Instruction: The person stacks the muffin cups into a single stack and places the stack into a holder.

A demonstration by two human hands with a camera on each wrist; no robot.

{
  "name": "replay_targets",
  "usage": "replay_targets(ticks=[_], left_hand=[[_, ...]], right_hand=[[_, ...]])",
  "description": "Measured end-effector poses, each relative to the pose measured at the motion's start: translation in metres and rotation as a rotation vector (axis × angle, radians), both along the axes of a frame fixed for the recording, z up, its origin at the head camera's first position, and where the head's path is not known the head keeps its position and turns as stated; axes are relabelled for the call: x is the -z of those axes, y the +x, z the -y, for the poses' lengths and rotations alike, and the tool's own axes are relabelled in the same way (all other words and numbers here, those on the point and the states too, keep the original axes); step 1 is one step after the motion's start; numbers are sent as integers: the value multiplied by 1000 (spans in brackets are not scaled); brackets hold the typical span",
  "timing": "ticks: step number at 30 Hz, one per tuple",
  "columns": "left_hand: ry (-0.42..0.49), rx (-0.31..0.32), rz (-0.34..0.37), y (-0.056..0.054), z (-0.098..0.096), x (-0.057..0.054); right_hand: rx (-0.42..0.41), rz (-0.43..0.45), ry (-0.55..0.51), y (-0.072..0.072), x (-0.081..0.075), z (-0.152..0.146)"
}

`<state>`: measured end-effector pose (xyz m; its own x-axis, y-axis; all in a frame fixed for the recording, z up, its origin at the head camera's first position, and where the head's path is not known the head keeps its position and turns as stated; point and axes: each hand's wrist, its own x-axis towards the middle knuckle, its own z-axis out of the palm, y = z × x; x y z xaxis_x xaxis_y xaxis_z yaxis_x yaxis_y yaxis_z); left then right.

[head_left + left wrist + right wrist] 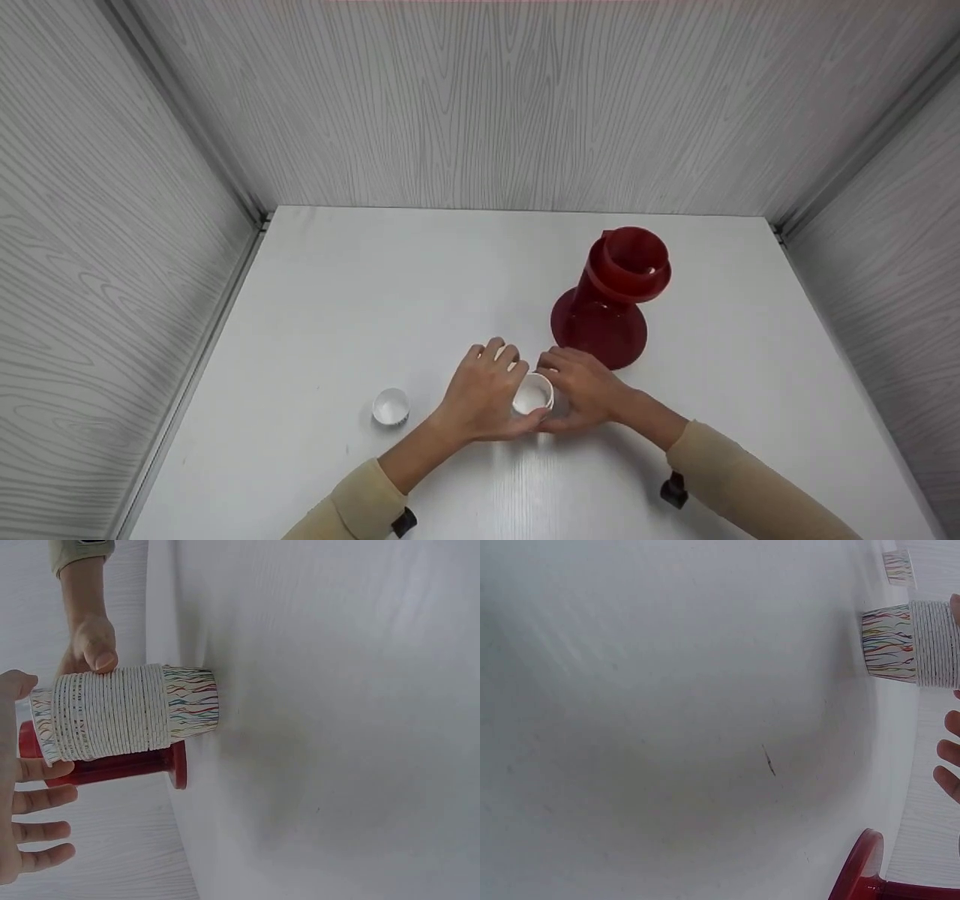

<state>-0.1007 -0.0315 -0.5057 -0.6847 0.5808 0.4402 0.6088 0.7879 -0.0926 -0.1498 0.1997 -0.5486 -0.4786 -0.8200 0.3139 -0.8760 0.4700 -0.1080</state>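
A tall stack of paper cups (120, 712) with coloured wavy lines stands upright on the table, mouths up. My left hand (484, 394) pinches the topmost cup (533, 393) near its rim between thumb and forefinger, its other fingers spread away from the stack. That top cup sticks up a little above the closely packed rims below it. From the other side my right hand (585, 390) grips the stack, thumb along its side in the left wrist view. A single paper cup (391, 407) stands apart, left of my left hand.
Behind my right hand stands a red holder (630, 262) with a round base, an upright column and a ring-shaped top. The white table (390, 285) is bounded by grey wood-grain panels (480, 105) at the back and both sides.
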Motion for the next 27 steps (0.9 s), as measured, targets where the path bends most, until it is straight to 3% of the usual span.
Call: replay_targets(ticks=[13,27], left_hand=[[11,26,-77,0,2,8],[16,33,-66,-1,3,16]], right_hand=[[-13,-7,-39,-1,3,-1],[-12,5,-30,0,1,-1]])
